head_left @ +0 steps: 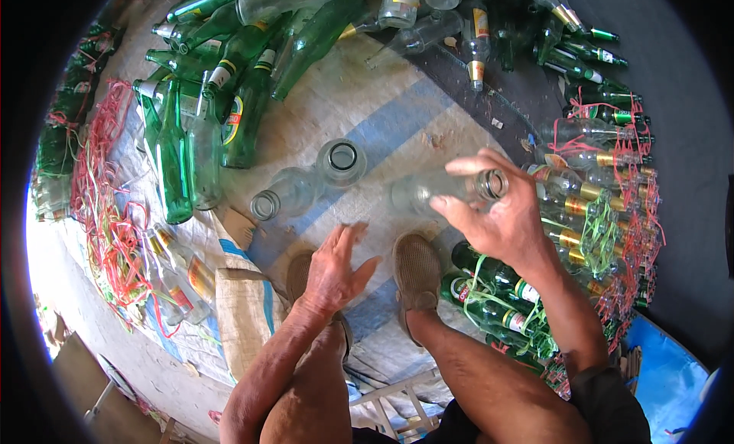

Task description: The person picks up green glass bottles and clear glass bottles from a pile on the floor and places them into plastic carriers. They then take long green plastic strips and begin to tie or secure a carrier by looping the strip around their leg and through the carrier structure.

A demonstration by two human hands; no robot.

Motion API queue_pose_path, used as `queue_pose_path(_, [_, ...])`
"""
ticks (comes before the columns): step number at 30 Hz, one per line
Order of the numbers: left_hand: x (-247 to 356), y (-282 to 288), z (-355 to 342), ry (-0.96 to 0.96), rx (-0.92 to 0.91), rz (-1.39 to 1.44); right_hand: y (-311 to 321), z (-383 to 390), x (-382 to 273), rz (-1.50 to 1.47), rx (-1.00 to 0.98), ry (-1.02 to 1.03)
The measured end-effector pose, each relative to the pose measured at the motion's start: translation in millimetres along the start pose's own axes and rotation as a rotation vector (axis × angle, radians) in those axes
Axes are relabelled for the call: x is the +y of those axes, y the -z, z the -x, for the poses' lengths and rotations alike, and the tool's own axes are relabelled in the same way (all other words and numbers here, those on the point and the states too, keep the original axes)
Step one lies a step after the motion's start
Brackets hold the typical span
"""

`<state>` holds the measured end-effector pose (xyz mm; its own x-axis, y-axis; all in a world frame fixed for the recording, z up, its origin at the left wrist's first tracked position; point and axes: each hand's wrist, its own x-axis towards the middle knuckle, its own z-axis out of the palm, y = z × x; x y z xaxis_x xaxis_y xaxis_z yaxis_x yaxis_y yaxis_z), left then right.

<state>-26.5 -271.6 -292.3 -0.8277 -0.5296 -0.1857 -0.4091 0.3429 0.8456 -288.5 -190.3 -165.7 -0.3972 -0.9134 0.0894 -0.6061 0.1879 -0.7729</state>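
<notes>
My right hand (505, 218) is wrapped round a clear glass bottle (409, 191) near its neck, at centre right above my right shoe (415, 268). My left hand (336, 268) is open over my left shoe, thumb spread from the fingers, holding nothing. Just beyond it two clear bottles stand on the striped woven sheet (397, 115): one (294, 191) whose mouth faces up at a slant in this view, the other (341, 169) seen from straight above.
Loose green (176, 161) and clear (474, 39) bottles lie across the back. Bundles of bottles tied with pink and green string (596, 207) line the right. Tangled string (103, 176) and more bottles (187, 283) lie left. A blue object (665, 371) is at lower right.
</notes>
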Motion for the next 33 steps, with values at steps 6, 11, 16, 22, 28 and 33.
queue_pose_path(6, [-55, -20, 55, -0.245, -0.027, -0.126, -20, -31, 28, 0.038, 0.046, 0.171])
queue_pose_path(11, [-55, -20, 53, -0.229, 0.063, -0.141, -38, -44, 28, 0.085, 0.024, 0.170])
queue_pose_path(16, [-51, -21, 51, -0.245, 0.035, -0.174, -38, -48, 34, 0.063, 0.047, 0.186])
queue_pose_path(22, [-51, -24, 52, -0.229, 0.033, -0.179, -53, -49, 27, 0.066, 0.037, 0.141])
queue_pose_path(28, [-47, -24, 49, -0.210, 0.057, -0.183, -46, -53, 27, 0.084, -0.062, 0.087])
queue_pose_path(33, [-47, -23, 48, -0.218, 0.057, -0.185, -45, -58, 28, 0.095, -0.148, 0.039])
